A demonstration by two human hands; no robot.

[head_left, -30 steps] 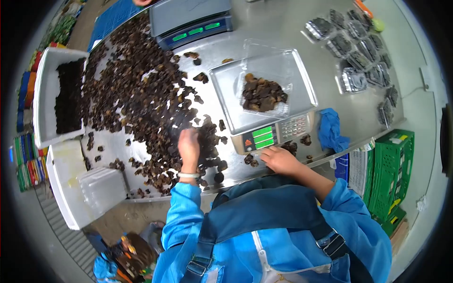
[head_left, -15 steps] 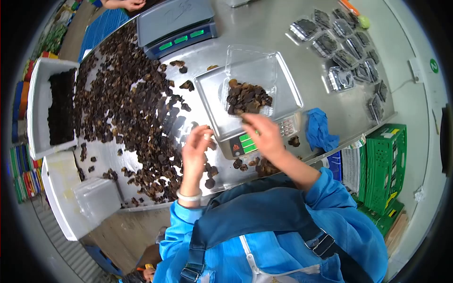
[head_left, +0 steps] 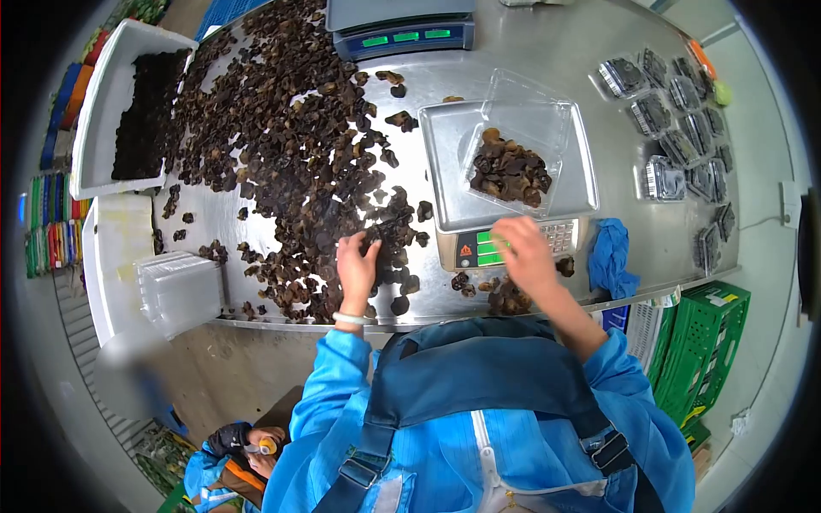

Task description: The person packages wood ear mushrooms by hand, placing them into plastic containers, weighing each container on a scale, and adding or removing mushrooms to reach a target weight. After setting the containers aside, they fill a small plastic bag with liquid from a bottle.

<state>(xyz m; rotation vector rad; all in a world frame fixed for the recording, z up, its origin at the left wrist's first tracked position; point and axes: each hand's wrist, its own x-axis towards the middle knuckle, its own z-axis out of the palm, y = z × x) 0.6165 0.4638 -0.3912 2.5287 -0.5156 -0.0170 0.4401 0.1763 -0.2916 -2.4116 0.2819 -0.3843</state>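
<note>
My left hand (head_left: 357, 272) reaches into a spread of dark brown wood ear mushrooms (head_left: 299, 184). Its thumb and fingers are apart at the edge of the pieces, with nothing seen held. Over the front panel of a digital scale (head_left: 457, 250) is my right hand (head_left: 526, 256), its fingers loosely bent and nothing visible in them; it partly covers the green display. On the scale's steel pan (head_left: 445, 162) lies an open clear plastic clamshell box (head_left: 547, 137). A heap of mushrooms (head_left: 509, 171) fills part of this box.
Several filled, closed clamshells (head_left: 663, 179) stand at the right. A second scale (head_left: 406, 36) is at the back. A blue glove (head_left: 609, 261) lies right of the near scale. At left are a white foam box (head_left: 92, 141) and stacked empty clamshells (head_left: 180, 291). Another person (head_left: 227, 466) is below left.
My right hand has drawn back from the box to the scale's front. My left hand has moved to the mushroom spread. The whole view has shifted, and another person shows more at lower left.
</note>
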